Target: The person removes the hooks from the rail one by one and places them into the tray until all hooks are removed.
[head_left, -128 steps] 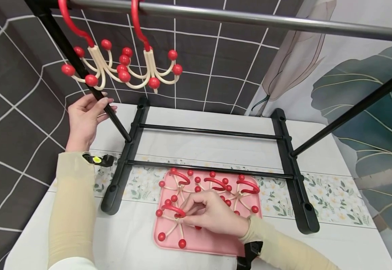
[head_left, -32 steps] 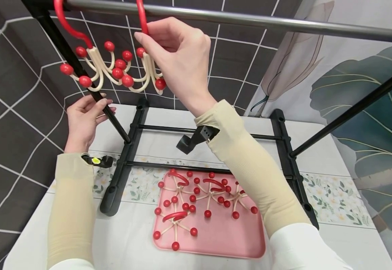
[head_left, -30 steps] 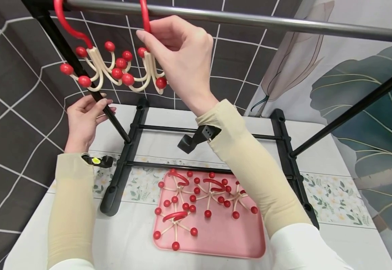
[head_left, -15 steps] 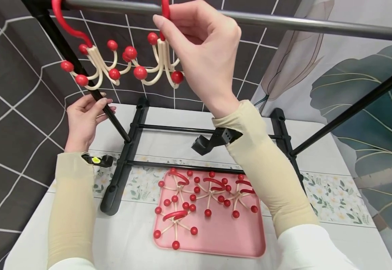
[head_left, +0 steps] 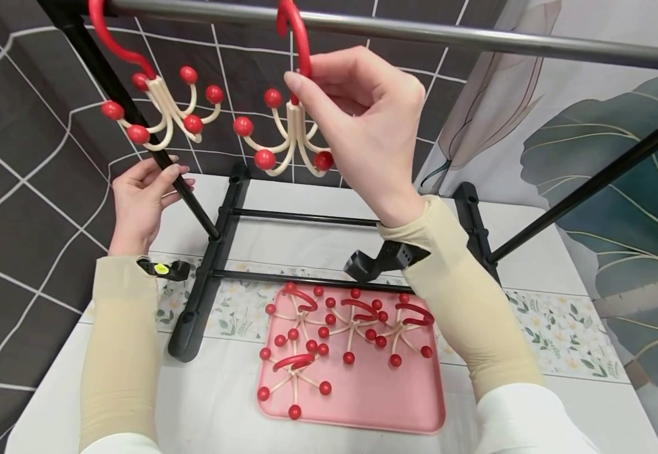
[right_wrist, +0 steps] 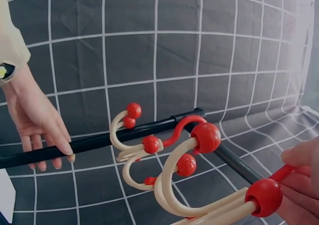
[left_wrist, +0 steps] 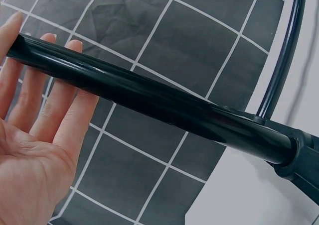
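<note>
My right hand point(head_left: 371, 120) pinches the red hook of a claw hanger point(head_left: 292, 135), whose cream prongs end in red balls. The hook's top overlaps the metal rail point(head_left: 442, 39) of the rack, its bent tip showing in front. A matching hanger point(head_left: 164, 107) hangs from the rail at the left. My left hand point(head_left: 143, 198) holds the slanting black post point(head_left: 195, 205) of the rack between thumb and fingers. In the left wrist view, the fingers point(left_wrist: 60, 105) pass behind the post. The right wrist view shows the held hanger's prongs point(right_wrist: 172, 185) close by.
On the table, a pink tray point(head_left: 386, 403) carries several more claw hangers point(head_left: 354, 321), mostly at its back and left. The rack's black base bars point(head_left: 306, 277) run just behind it. A second slanting post point(head_left: 590, 189) stands at the right, with dark checked cloth point(head_left: 329, 113) behind.
The right hand has gone from the tray up to the second hanger on the rail. It has shifted that hanger right, then lowered it toward me. The left hand has stayed on the post.
</note>
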The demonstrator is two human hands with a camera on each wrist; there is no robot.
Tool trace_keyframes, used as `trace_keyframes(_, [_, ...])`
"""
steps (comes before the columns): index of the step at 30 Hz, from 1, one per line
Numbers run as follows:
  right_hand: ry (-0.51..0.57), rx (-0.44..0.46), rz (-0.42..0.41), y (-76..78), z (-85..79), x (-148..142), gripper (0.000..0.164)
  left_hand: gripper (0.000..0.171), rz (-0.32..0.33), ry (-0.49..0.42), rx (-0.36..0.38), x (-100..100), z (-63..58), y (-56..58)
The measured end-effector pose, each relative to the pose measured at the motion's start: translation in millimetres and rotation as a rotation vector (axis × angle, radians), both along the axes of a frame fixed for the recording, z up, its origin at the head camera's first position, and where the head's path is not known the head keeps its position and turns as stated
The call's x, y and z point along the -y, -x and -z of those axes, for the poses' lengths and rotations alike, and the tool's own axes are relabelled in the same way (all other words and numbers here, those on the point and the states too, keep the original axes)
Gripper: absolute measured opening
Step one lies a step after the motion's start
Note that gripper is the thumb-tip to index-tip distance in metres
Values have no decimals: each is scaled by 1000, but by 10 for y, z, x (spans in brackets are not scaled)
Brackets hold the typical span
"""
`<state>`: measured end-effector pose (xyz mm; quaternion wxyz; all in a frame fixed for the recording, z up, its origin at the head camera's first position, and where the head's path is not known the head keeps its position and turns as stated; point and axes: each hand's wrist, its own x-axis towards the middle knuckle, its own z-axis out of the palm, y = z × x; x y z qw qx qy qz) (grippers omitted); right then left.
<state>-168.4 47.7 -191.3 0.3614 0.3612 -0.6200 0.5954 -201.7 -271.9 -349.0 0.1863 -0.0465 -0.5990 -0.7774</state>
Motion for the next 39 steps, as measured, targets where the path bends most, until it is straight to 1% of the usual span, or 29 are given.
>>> trace_keyframes(1, [-16,-13,1,-9,21,-28,13,26,-1,1,1,-1,0,-1])
trace_keyframes(5, [-62,38,-12,-74,97,-146,14,27,-2,-1,8,-5,2,-4])
trace_keyframes(10, [-98,51,-24,-163,236,-306,14,27,1,-3,7,10,0,-9])
trace_keyframes(15, [-118,127,-19,-262,381,-454,16,27,12,-32,-9,28,1,-14])
trace_keyframes(19, [-166,179,-10,-349,510,-577,17,29,9,-36,-2,31,7,-20])
trace_keyframes(28, [-234,331,-46,-614,824,-832,25,29,20,-46,-7,26,12,-13])
trace_keyframes(31, [-252,366,-58,-707,914,-908,29,28,22,-47,-5,22,16,-16])
trace_keyframes(34, [-251,393,-80,-801,1011,-979,31,27,24,-46,-6,20,18,-19])
trace_keyframes(39, [-174,400,-174,-958,1158,-1060,25,26,30,-48,-17,19,11,-25])
